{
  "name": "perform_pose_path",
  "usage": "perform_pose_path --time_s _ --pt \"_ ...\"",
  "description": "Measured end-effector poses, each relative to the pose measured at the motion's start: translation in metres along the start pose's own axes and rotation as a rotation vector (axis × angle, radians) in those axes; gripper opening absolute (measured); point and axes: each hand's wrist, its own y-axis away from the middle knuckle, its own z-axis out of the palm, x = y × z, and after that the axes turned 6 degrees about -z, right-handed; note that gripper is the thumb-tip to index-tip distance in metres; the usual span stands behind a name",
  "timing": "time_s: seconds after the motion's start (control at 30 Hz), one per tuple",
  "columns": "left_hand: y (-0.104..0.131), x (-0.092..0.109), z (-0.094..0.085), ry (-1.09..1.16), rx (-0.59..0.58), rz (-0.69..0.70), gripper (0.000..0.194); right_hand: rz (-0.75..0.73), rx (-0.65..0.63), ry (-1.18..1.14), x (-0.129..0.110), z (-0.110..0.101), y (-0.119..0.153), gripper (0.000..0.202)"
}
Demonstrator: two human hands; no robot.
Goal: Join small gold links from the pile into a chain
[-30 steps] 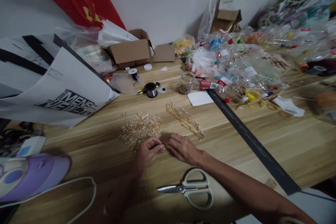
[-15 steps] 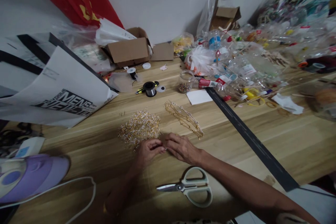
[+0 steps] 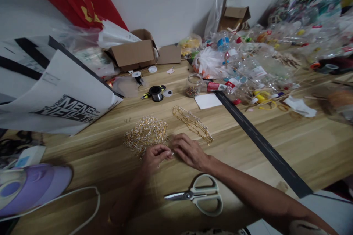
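Note:
Beside the near edge of a heap of gold and clear beads (image 3: 147, 132), my left hand (image 3: 156, 156) is closed in a pinch on a small beaded piece, a bit of which shows at the fingertips. My right hand (image 3: 190, 150) is just to its right, with fingers curled and the tips close to the left ones; what they hold, if anything, is too small to name. Gold bead strands (image 3: 193, 125) lie beyond my right hand. Open-bladed or not, I cannot tell for the scissors (image 3: 195, 195), which lie below my hands with pale handles.
Wire spools (image 3: 156, 94) and a jar of beads (image 3: 193, 85) stand farther back. A white bag (image 3: 60, 95) and a purple appliance (image 3: 35, 187) with a white cord are at left. Plastic bottles (image 3: 256, 69) crowd the right rear. A black strip (image 3: 259, 139) crosses the table.
My right fingertips have drawn slightly up and away from my left ones, widening the gap. My left hand stays nearly in place, still pinched. The view has shifted slightly.

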Motion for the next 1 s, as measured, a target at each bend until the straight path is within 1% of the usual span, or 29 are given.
perform_pose_path --time_s 0.1,0.27,0.43,0.6,0.8,1.0 --pt "0.001 0.002 -0.001 -0.006 -0.012 -0.001 0.017 0.013 -0.056 -0.087 0.003 0.004 0.000 0.016" --pt "-0.001 -0.002 -0.001 -0.003 -0.022 -0.003 0.018 0.033 -0.039 -0.161 0.004 0.010 0.000 0.011" --pt "-0.002 -0.006 -0.001 -0.005 -0.015 -0.004 0.017 0.052 -0.047 -0.151 0.006 0.012 0.002 0.011" --pt "-0.002 -0.005 0.000 0.009 -0.010 -0.013 0.018 0.040 -0.052 -0.156 0.006 0.010 0.001 0.012" --pt "-0.001 -0.005 0.001 0.051 -0.018 0.020 0.022 0.034 -0.040 -0.135 0.003 0.008 0.000 0.012" --pt "-0.001 -0.005 0.002 0.054 -0.030 0.038 0.026 -0.012 -0.069 -0.023 0.002 0.008 0.002 0.015"
